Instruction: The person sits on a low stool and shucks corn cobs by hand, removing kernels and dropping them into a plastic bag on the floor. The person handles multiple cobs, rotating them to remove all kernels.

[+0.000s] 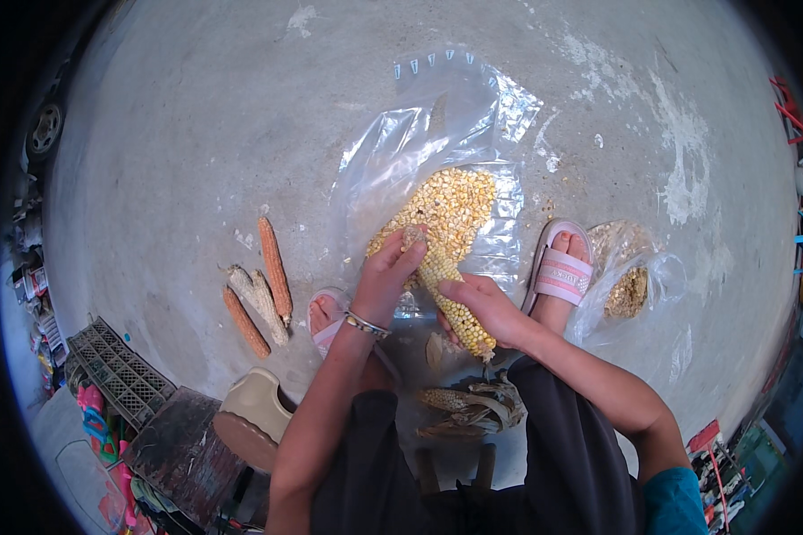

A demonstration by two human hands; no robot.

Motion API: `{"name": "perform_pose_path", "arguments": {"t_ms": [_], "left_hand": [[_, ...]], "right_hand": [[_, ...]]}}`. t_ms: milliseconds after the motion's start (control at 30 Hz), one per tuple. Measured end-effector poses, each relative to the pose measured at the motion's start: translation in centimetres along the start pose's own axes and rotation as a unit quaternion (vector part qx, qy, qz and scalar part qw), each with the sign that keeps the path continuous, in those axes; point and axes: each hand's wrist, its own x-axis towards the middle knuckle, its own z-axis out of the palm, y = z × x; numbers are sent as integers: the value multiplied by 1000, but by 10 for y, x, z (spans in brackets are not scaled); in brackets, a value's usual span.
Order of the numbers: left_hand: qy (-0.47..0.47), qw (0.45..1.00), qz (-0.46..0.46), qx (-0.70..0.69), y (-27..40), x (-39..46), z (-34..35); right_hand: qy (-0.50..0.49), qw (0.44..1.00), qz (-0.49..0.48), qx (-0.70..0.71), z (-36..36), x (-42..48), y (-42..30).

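Both of my hands grip one dried ear of corn (465, 319), held at a slant above the floor between my feet. My left hand (393, 264) pinches its upper tip, where bare cob shows. My right hand (485, 304) wraps the middle, thumb on top of the yellow kernels. Most kernel rows are still on the cob. Beneath the ear, a pile of loose corn kernels (452, 204) lies on a clear plastic bag (401, 144) spread over the concrete. The fingers' undersides are partly hidden by the ear.
Several stripped cobs (276, 271) lie to the left. Unshelled ears with dry husks (472, 404) rest between my legs. Beyond my right sandal (562, 271) sits another plastic bag with kernels (626, 291). A beige plastic stool (257, 401) and a slatted crate (120, 371) stand at lower left.
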Motion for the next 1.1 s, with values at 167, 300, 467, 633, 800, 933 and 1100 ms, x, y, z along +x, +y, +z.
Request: {"name": "perform_pose_path", "arguments": {"t_ms": [167, 300, 467, 633, 800, 933, 1100], "left_hand": [[48, 995, 59, 65, -9, 6, 2], [8, 999, 26, 35, -6, 5, 2], [-25, 999, -2, -43, -5, 3, 2], [-30, 997, -25, -66, -1, 1, 8], [-50, 998, -38, -4, -20, -5, -2], [-136, 984, -99, 62, -3, -18, 15], [-75, 991, 25, 108, -9, -13, 39]], "right_hand": [[14, 999, -14, -32, 0, 1, 3], [-11, 1000, 6, 10, -4, 1, 2], [-47, 998, 4, 48, -2, 0, -1], [-52, 997, 6, 51, -3, -2, -3], [-66, 994, 29, 81, -3, -2, -3], [-97, 991, 16, 86, -10, -5, -4], [35, 967, -22, -251, -34, -19, -9]]}}
